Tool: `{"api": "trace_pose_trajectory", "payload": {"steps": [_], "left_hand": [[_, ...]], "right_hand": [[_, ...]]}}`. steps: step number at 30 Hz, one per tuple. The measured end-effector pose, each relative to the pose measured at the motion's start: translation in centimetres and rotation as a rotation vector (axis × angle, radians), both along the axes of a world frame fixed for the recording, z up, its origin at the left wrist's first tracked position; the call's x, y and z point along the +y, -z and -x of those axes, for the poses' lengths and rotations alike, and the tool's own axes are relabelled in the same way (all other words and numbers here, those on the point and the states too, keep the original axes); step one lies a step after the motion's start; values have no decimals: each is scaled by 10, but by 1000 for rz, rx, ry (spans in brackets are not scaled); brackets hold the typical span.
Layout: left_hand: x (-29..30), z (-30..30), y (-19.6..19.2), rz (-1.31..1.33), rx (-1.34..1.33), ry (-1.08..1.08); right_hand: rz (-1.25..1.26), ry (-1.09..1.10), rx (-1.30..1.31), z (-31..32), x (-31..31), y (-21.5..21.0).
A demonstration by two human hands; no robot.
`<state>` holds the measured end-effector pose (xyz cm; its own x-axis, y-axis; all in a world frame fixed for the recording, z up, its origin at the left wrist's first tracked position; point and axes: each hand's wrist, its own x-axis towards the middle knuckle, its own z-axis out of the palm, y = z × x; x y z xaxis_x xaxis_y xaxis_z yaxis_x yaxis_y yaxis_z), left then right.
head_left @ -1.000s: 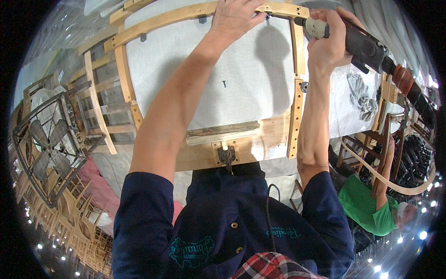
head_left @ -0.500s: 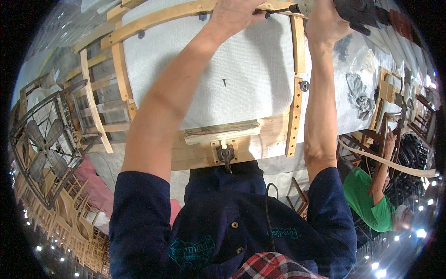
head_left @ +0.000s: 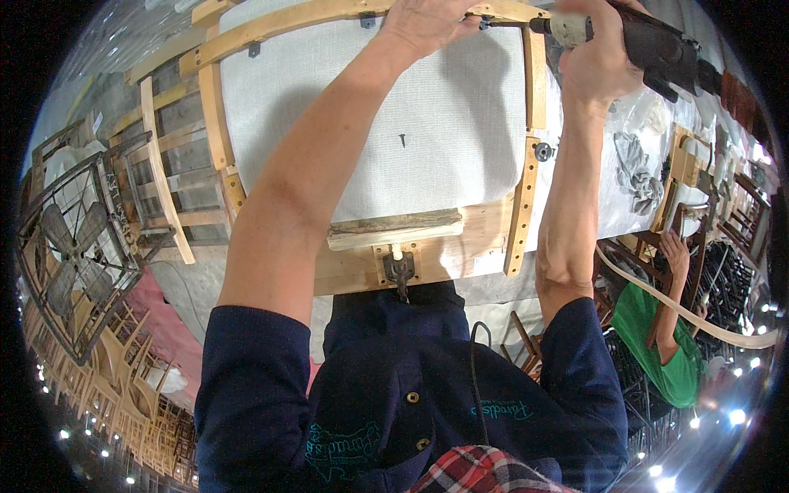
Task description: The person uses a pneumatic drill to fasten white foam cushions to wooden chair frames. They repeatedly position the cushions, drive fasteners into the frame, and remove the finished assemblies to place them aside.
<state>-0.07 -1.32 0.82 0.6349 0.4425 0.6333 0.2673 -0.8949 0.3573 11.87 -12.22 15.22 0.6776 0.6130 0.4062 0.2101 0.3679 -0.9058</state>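
Observation:
My right hand point(head_left: 598, 59) is wrapped round a power drill point(head_left: 664, 51), its long bit pointing left along the far wooden rail point(head_left: 288, 22). Close to the tip of the bit, my left hand point(head_left: 429, 25) rests at the rail, its fingers pinched together; whatever lies between them is too small to make out. Below the rail lies a light grey woven cushion panel point(head_left: 370, 177), framed by wooden side pieces. One dark screw point(head_left: 403, 140) lies loose on the fabric. Small black brackets point(head_left: 254, 50) show along the rail's inner edge.
A wooden block point(head_left: 396, 228) and a metal clamp point(head_left: 400, 267) sit at the bench's near edge. Right of the frame are a black knob point(head_left: 542, 152) and a crumpled grey cloth point(head_left: 637, 172). A person in green point(head_left: 657, 341) works at lower right; a caged fan point(head_left: 78, 255) stands left.
The drill and my right hand have shifted slightly right and toward me. My left hand stays at the far rail. The co-worker's hand at the right has moved a little.

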Motion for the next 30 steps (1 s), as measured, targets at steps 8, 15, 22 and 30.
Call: {"api": "trace_pose_trajectory", "payload": {"steps": [8, 15, 22, 30], "left_hand": [[-1, 3, -2, 29, 45, -3], [-1, 3, -1, 30, 57, 3], [1, 6, -2, 62, 70, 24], [-2, 5, -4, 99, 34, 34]], "right_hand": [[47, 41, -214, -9, 5, 13], [127, 64, -284, -7, 5, 13], [333, 428, -1444, -24, 13, 27], [209, 221, -568, -8, 25, 24]]}}
